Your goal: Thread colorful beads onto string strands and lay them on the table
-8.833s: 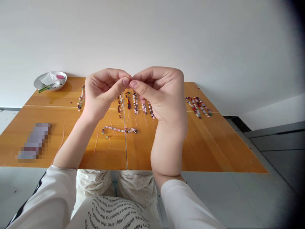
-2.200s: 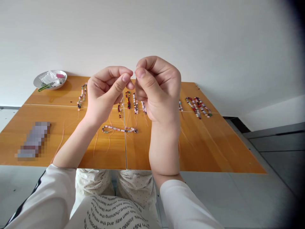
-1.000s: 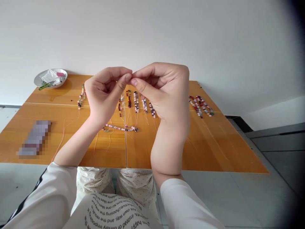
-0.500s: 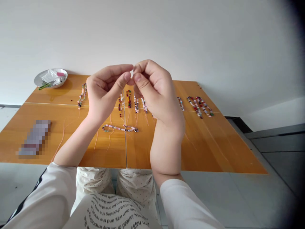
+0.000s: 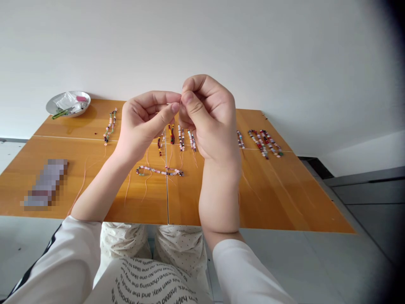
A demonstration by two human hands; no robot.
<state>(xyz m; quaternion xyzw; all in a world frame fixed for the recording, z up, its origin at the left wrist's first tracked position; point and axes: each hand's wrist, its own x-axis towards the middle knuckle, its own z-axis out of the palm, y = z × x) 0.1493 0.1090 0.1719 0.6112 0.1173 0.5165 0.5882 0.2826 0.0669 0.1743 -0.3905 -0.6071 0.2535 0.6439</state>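
Both hands are raised above the table, fingertips almost touching. Between them shows a tiny stretch of thin pinkish thread. My left hand pinches it between thumb and forefinger, and my right hand pinches it from the other side. Most of the thread is hidden by the fingers. Below the hands, a bead string lies crosswise near the table's middle seam. Behind the hands are several more bead strings, among them a red and yellow one and a white and purple one, with loose thread tails.
On the wooden table, a plate at the back left holds plastic bags and a green-handled tool. A blurred-out flat object lies at the front left. More multicoloured bead strings lie at the right, before the wall.
My right hand has shifted slightly up and to the right, and my left hand slightly right and down. A bit of thread now shows between the fingertips.
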